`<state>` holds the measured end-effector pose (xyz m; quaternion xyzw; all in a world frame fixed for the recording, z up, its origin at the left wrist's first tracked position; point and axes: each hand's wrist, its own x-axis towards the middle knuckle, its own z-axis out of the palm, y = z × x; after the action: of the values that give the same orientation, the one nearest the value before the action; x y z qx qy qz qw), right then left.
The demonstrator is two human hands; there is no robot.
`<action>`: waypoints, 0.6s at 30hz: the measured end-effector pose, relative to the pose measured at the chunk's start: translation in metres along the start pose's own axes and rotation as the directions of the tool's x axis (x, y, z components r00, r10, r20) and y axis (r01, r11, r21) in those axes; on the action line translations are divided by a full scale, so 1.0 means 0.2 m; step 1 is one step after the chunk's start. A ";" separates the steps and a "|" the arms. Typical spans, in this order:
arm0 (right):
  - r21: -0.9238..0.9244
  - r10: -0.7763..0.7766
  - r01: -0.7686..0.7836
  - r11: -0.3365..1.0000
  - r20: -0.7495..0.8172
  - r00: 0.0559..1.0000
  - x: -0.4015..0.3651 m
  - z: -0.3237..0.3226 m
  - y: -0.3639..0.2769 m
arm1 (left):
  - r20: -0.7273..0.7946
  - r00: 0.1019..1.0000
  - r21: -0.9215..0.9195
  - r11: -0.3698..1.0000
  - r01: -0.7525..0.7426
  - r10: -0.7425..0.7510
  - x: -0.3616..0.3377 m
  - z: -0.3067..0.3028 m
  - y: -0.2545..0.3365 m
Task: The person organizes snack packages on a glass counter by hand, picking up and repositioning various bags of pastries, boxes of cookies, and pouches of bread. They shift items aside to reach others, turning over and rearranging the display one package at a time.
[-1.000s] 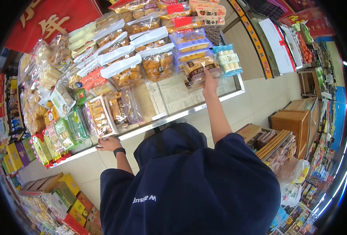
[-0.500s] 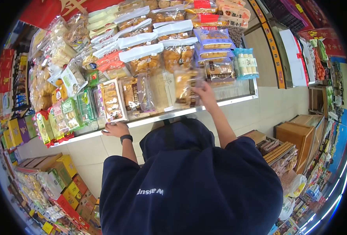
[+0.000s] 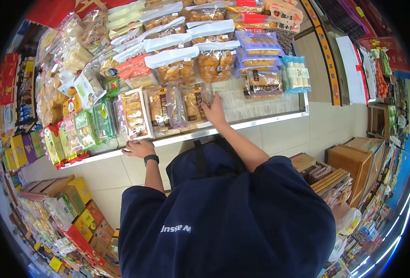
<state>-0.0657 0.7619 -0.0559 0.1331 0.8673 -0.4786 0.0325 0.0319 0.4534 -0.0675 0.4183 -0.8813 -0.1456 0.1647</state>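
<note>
**Pressing a bread pack flat into the front row**

From the head view, looking down over my dark blue top, my right hand [image 3: 214, 110] reaches across the front rim of the table [image 3: 260, 121] and lies on the right edge of a clear bread pack [image 3: 192, 103]. The fingers [image 3: 211, 98] are stretched out and close together, flat on the wrapper and not closed round it. I judge that a flat hand suits a soft, slippery bag better than a pinch. The pack lies face up near the front of the table, touching a similar brown-labelled pack [image 3: 164, 109] on its left. To its right is bare paper lining [image 3: 260, 103].

My left hand [image 3: 138, 148], with a black wristwatch [image 3: 151, 160] behind it, rests on the table's front edge just below a tray of pastries [image 3: 134, 115]. Its fingers are loosely bent on the rim and hold nothing; it looks like a brace while I lean forward.

Further back, white-topped bags of buns [image 3: 177, 65] overlap in sloping rows, so each label shows. Purple packs [image 3: 259, 44] and a blue pack of white rolls [image 3: 297, 74] sit at the far right.
</note>
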 end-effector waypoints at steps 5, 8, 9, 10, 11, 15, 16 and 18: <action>-0.225 -0.327 0.316 0.922 -0.014 0.945 -0.13 -0.03 -0.09 | -0.008 1.000 -0.002 1.000 0.011 -0.011 0.00 0.01 -0.01; -0.477 -0.418 0.471 0.742 0.219 0.881 -0.15 -0.06 -0.21 | -0.018 1.000 -0.020 1.000 0.012 -0.013 0.00 0.01 0.00; -0.496 -0.421 0.477 0.726 0.227 0.878 -0.15 -0.05 -0.21 | -0.022 1.000 -0.028 1.000 0.009 -0.010 0.00 0.02 -0.01; -0.514 -0.424 0.483 0.709 0.236 0.874 -0.15 -0.03 -0.21 | -0.024 1.000 -0.027 1.000 0.011 -0.012 0.00 0.02 -0.01; -0.531 -0.427 0.489 0.692 0.245 0.870 -0.14 -0.02 -0.21 | -0.027 1.000 -0.025 1.000 0.013 -0.014 0.00 0.03 -0.01; -0.584 -0.303 0.406 0.703 0.271 0.914 -0.11 0.01 -0.15 | -0.020 1.000 -0.005 1.000 0.012 -0.012 0.00 0.01 0.00; -0.576 -0.286 0.393 0.717 0.271 0.919 -0.11 0.01 -0.15 | -0.018 1.000 -0.002 1.000 0.008 -0.008 0.00 0.01 0.00; -0.551 -0.263 0.374 0.746 0.272 0.926 -0.11 0.00 -0.15 | -0.011 1.000 -0.001 1.000 0.006 -0.006 0.00 0.01 0.00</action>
<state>-0.0523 0.7422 -0.0273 -0.0771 0.9762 -0.1915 0.0668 0.0314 0.4533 -0.0690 0.4215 -0.8792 -0.1442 0.1693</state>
